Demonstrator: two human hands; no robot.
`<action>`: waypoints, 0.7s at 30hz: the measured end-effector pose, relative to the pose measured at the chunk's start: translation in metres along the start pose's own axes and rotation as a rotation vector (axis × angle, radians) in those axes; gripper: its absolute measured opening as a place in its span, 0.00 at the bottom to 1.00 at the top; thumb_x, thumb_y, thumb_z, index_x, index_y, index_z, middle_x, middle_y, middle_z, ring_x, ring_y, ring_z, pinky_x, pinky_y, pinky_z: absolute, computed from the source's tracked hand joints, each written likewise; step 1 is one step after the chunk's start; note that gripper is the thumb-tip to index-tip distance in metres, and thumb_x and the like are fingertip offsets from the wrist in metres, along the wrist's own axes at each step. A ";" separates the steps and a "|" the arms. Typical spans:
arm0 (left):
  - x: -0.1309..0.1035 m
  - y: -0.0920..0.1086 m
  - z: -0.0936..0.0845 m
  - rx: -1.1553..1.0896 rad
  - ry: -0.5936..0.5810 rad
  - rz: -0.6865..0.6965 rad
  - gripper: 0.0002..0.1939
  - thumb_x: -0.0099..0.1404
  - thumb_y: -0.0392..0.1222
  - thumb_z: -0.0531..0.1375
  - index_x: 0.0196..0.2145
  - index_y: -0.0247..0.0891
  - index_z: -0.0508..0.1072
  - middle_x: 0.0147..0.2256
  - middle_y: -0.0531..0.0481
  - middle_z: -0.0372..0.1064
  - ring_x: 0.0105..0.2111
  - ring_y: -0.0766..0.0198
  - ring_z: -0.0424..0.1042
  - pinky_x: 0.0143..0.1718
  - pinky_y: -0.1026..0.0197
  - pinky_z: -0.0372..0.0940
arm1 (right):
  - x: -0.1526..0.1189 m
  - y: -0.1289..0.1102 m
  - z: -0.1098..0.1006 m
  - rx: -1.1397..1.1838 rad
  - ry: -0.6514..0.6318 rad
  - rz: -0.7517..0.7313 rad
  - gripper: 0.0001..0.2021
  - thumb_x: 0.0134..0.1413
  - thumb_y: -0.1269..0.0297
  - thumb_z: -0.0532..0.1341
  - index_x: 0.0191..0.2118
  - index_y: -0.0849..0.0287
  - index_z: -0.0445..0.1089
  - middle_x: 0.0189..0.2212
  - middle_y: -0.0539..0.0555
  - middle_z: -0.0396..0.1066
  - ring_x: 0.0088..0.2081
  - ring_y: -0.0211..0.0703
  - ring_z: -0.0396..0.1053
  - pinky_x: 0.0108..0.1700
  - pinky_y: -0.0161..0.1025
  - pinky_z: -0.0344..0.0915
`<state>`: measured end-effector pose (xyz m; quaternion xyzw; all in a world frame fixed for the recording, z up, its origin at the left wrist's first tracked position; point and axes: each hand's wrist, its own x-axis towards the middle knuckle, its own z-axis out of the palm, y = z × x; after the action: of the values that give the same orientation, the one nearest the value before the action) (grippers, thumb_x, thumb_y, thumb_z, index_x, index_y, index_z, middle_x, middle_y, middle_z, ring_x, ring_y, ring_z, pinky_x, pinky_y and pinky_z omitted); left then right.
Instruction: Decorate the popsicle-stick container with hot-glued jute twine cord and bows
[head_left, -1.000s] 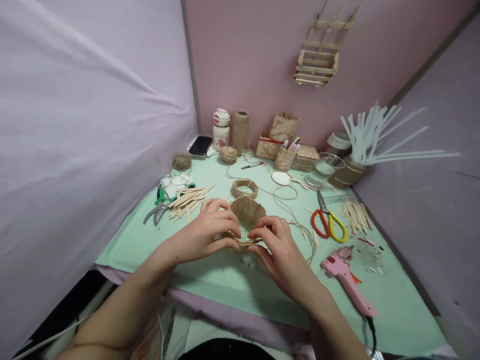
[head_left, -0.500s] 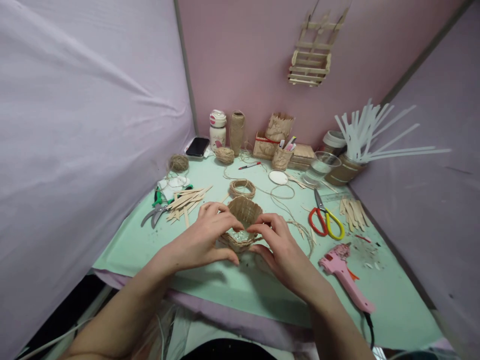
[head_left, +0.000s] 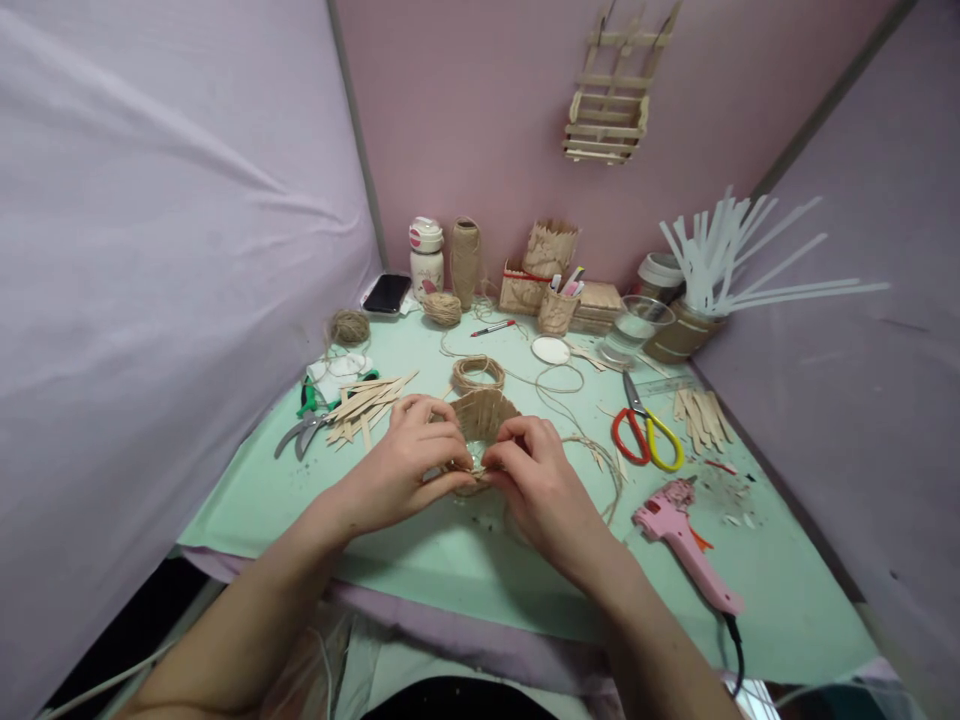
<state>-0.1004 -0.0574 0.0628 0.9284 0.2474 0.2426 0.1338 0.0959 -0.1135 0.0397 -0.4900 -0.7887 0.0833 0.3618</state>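
Note:
A small round container with a wall of wooden sticks stands at the front middle of the table, braided twine along its near rim. My left hand pinches that near rim from the left, thumb outside and fingers inside. From the right, my right hand pinches the same rim, its fingertips close to the left ones. Both hands partly cover the container. Right behind it lies a coil of braided twine, with a loose strand running to the right.
Pruning shears and wooden sticks lie left. On the right are scissors, a pink glue gun and a tub of glue sticks. Along the back stand a bottle, a twine spool and a pen cup.
My fingers and thumbs have closed onto the container's near rim, and the two hands have come closer together. The whole view has shifted slightly.

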 end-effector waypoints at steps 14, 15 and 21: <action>-0.001 -0.003 0.007 0.088 -0.019 -0.027 0.07 0.64 0.45 0.61 0.37 0.41 0.75 0.37 0.49 0.74 0.48 0.55 0.62 0.53 0.48 0.46 | -0.034 0.014 -0.010 -0.034 -0.014 0.180 0.07 0.58 0.70 0.60 0.43 0.57 0.64 0.38 0.56 0.66 0.41 0.47 0.66 0.42 0.43 0.65; -0.001 -0.003 0.006 0.091 -0.032 -0.033 0.07 0.64 0.45 0.61 0.37 0.41 0.75 0.37 0.50 0.75 0.49 0.54 0.62 0.53 0.48 0.46 | -0.036 0.014 -0.011 -0.034 -0.047 0.212 0.05 0.59 0.70 0.59 0.40 0.57 0.64 0.35 0.54 0.67 0.38 0.46 0.66 0.40 0.42 0.64; 0.000 -0.008 0.001 0.056 -0.082 -0.053 0.06 0.66 0.42 0.60 0.33 0.41 0.75 0.33 0.51 0.75 0.49 0.54 0.62 0.55 0.46 0.46 | -0.044 -0.005 -0.015 0.181 -0.194 0.352 0.03 0.60 0.68 0.60 0.34 0.57 0.65 0.30 0.49 0.68 0.32 0.40 0.65 0.36 0.36 0.61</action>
<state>-0.1034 -0.0507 0.0589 0.9341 0.2730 0.1939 0.1241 0.1137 -0.1560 0.0310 -0.5754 -0.7114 0.2624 0.3066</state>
